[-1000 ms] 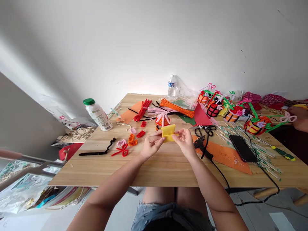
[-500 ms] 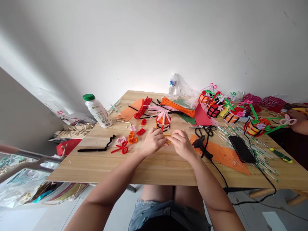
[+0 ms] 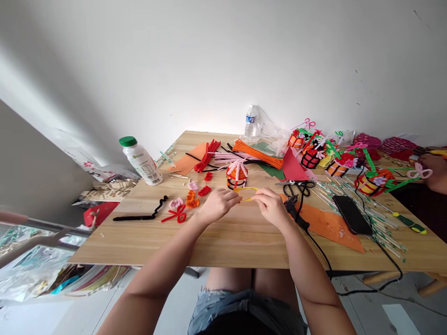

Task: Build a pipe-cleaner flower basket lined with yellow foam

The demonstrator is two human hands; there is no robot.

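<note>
My left hand [image 3: 218,204] and my right hand [image 3: 270,204] meet over the middle of the wooden table [image 3: 223,242]. Both pinch a yellow paper strip [image 3: 245,191] curled into a flat loop, seen edge-on between the fingertips. Just behind it stands a small orange and black basket [image 3: 236,175] with pink pipe cleaners on top. A black glue gun [image 3: 294,210] lies right beside my right hand.
A green-capped bottle [image 3: 140,161] stands at the left. Pipe cleaner bundles [image 3: 256,155] and coloured paper lie at the back, a water bottle [image 3: 250,122] behind. Scissors [image 3: 296,188], a phone [image 3: 350,214], finished baskets [image 3: 370,183] and green-striped sticks fill the right. Another person's hand [image 3: 432,170] works at the far right.
The yellow paper was held up open as a wide band; my hands lowered it toward the table and it now shows edge-on as a thin loop.
</note>
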